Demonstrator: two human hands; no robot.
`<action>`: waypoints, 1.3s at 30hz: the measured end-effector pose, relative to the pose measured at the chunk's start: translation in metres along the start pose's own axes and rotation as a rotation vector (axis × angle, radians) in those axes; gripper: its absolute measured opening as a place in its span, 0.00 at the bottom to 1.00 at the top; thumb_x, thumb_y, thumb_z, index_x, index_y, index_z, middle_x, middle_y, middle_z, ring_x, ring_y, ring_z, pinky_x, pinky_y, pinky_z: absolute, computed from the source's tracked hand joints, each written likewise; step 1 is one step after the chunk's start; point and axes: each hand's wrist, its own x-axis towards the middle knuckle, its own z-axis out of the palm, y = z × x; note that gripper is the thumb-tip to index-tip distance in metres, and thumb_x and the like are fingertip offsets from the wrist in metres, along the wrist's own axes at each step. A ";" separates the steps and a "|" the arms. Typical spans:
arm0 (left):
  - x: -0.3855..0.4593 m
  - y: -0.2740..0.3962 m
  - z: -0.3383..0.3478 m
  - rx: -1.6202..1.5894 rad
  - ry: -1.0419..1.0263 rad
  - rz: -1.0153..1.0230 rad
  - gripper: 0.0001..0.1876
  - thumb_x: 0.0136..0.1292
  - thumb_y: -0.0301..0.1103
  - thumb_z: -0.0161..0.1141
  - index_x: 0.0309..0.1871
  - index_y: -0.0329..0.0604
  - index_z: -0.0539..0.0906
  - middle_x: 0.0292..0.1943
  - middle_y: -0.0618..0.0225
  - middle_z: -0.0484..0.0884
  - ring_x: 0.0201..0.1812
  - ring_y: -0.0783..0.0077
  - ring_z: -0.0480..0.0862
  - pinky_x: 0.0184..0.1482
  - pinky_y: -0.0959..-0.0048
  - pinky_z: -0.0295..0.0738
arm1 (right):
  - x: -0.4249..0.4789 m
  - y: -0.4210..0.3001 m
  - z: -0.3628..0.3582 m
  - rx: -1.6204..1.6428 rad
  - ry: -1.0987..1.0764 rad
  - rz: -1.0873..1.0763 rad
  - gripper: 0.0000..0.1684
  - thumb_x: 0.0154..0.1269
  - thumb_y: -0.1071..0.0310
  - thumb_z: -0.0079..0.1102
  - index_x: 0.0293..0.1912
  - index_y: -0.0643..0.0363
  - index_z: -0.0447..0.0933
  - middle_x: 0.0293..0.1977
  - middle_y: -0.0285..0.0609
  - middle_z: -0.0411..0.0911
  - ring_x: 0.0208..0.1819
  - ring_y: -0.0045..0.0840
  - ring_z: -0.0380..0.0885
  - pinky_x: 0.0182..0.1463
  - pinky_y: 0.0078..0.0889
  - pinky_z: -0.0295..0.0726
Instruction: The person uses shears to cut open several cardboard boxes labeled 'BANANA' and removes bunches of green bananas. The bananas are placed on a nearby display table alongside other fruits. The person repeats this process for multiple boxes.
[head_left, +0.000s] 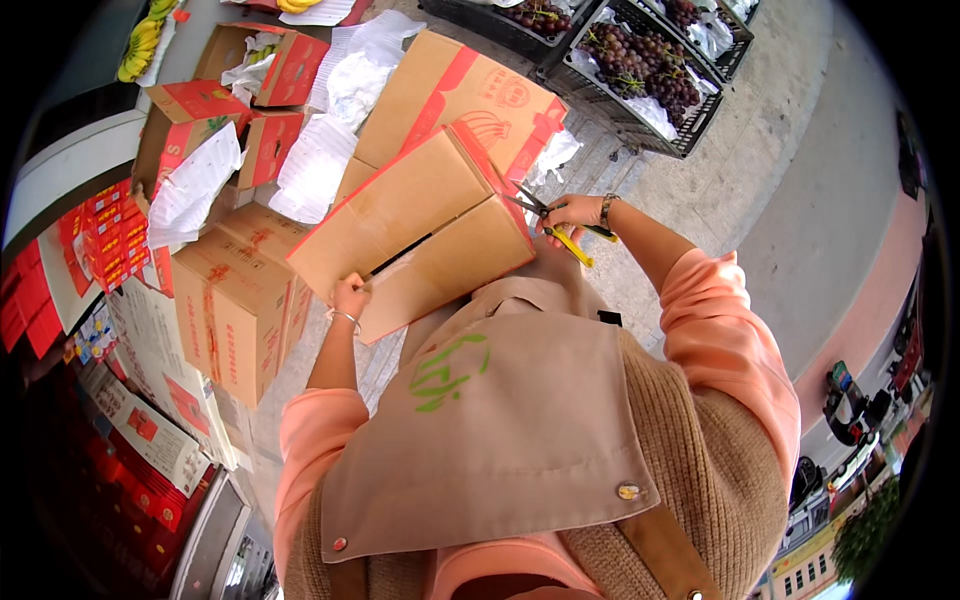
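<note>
Before me a brown cardboard box (420, 225) with red edges lies tilted, its flaps meeting along a seam. Part of that seam gapes as a dark slit near my left hand (350, 295), whose curled fingers grip the box at the seam's near-left end. In my right hand (568, 215) is a pair of scissors (541, 212) with yellow and black handles. Their blades are parted and point at the box's right end; whether they touch it cannot be told. Beneath and behind this box is another carton (480, 97) with a red banana print.
Black plastic crates (679, 142) of dark grapes (637, 64) stand at the upper right. A taped carton (232, 300) sits at left, below opened red-printed boxes (289, 71) and white foam sheets (315, 165). Red packages (112, 232) line the left side. Paving (750, 142) extends right.
</note>
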 end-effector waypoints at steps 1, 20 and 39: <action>0.001 -0.003 -0.001 -0.016 0.022 0.031 0.09 0.34 0.24 0.59 0.16 0.44 0.69 0.13 0.76 0.66 0.19 0.81 0.65 0.21 0.77 0.59 | 0.001 -0.003 0.000 -0.004 -0.015 -0.004 0.18 0.59 0.58 0.51 0.46 0.57 0.74 0.32 0.38 0.79 0.33 0.21 0.80 0.34 0.30 0.80; -0.019 -0.003 -0.006 0.179 0.074 0.201 0.09 0.34 0.20 0.56 0.18 0.42 0.67 0.25 0.60 0.75 0.33 0.57 0.73 0.36 0.63 0.66 | 0.047 -0.031 0.016 0.079 -0.054 -0.127 0.18 0.62 0.51 0.53 0.32 0.58 0.76 0.21 0.35 0.75 0.22 0.17 0.75 0.26 0.20 0.75; -0.060 0.045 -0.002 0.165 0.013 0.355 0.16 0.34 0.12 0.48 0.31 0.34 0.76 0.49 0.58 0.77 0.52 0.50 0.71 0.54 0.66 0.66 | 0.040 -0.047 0.014 0.083 0.004 -0.159 0.26 0.61 0.43 0.51 0.28 0.59 0.74 0.17 0.36 0.72 0.17 0.19 0.71 0.22 0.22 0.72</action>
